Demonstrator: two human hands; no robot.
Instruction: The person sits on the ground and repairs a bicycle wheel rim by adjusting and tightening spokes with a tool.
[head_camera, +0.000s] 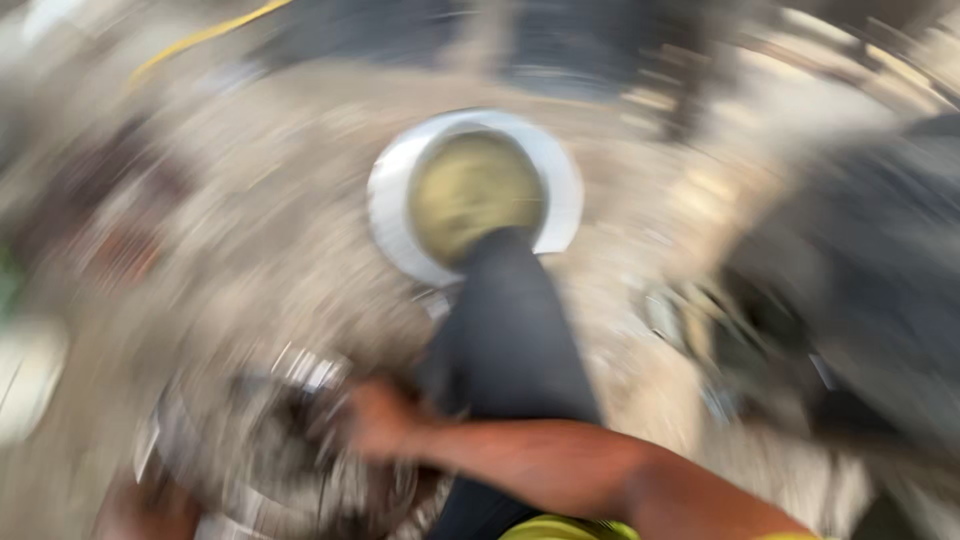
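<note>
yellowish mix in white bucket (470, 195); dark pipe (510, 330) tilted in; right hand (378, 420) grip blurred, cannot tell; left unseen; spill risk if pipe slips.

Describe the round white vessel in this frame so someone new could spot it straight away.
Start at the dark trouser leg running up the middle of the blurred, gravelly ground. At its far end sits the white vessel. Only it is round, white-rimmed and filled with something yellowish-green.
</note>
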